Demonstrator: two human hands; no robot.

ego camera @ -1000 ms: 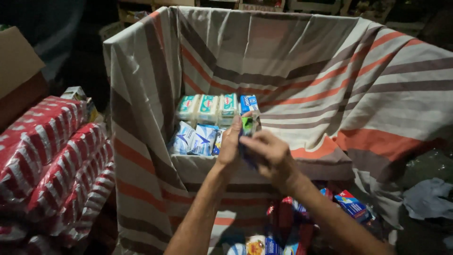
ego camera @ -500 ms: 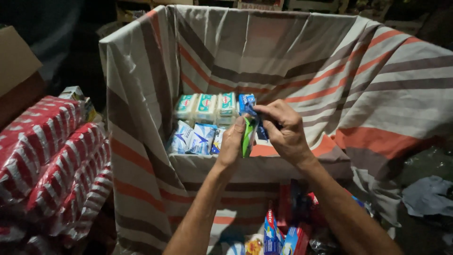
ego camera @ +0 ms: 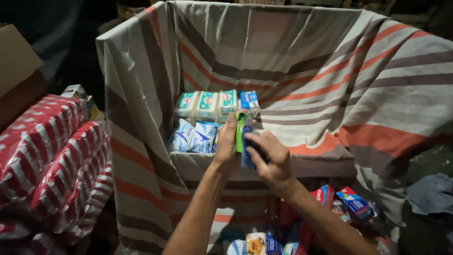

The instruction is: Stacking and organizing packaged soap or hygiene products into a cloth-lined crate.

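From the head camera, the only view we have, we look down into a large box (ego camera: 141,71) lined with a grey, cream and orange striped cloth (ego camera: 330,80), and both our hands meet at its near rim. Our left hand (ego camera: 226,141) stands edge-up with the fingers pressed together, flat against the left face of a small green packet (ego camera: 240,130). Our right hand (ego camera: 269,163) comes in from the lower right, fingers curled and closed round a blue packet (ego camera: 246,153) that sits just against the green one, so the pair is sandwiched between the two palms. Both packets stand on end, their long axis running up and away from us toward the box interior. Just beyond the fingertips lie the stacked goods: a back row of pale boxed bars (ego camera: 207,105) with a blue one (ego camera: 248,100) at its right end, and in front of them white-and-blue sachets (ego camera: 193,137). The right hand carries the grip and is nearer the open slot right of the sachets. Red-and-white wrapped bundles (ego camera: 52,156) lie left, outside the box.
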